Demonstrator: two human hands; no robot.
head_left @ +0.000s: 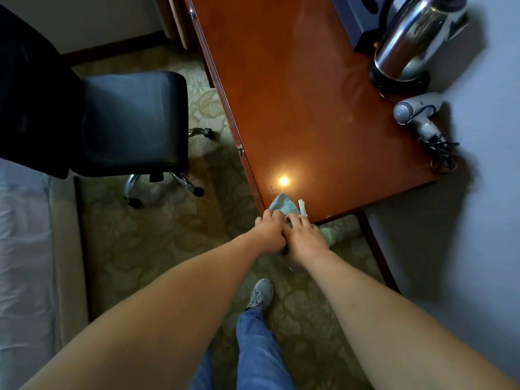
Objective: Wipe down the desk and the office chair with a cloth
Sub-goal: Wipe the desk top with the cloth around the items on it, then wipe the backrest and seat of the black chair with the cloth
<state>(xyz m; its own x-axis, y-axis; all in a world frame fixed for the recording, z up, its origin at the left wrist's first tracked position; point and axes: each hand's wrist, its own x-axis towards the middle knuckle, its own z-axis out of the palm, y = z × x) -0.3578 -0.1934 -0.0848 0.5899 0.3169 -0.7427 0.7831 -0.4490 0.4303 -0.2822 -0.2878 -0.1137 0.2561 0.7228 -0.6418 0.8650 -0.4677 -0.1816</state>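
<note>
A light blue-green cloth (284,205) lies bunched at the near corner of the glossy red-brown desk (309,108), part of it hanging off the edge below my hands. My left hand (270,230) and my right hand (304,240) meet at that corner, both with fingers curled into the cloth. A small white strip (302,207) lies beside the cloth. The black office chair (123,122) stands to the left of the desk on the carpet, apart from both hands.
A steel kettle (413,43) and a dark box (357,21) stand at the desk's far right. A hair dryer (416,114) with a coiled cord lies by the wall. A bed (25,249) is at left. My shoe (261,295) is on the patterned carpet.
</note>
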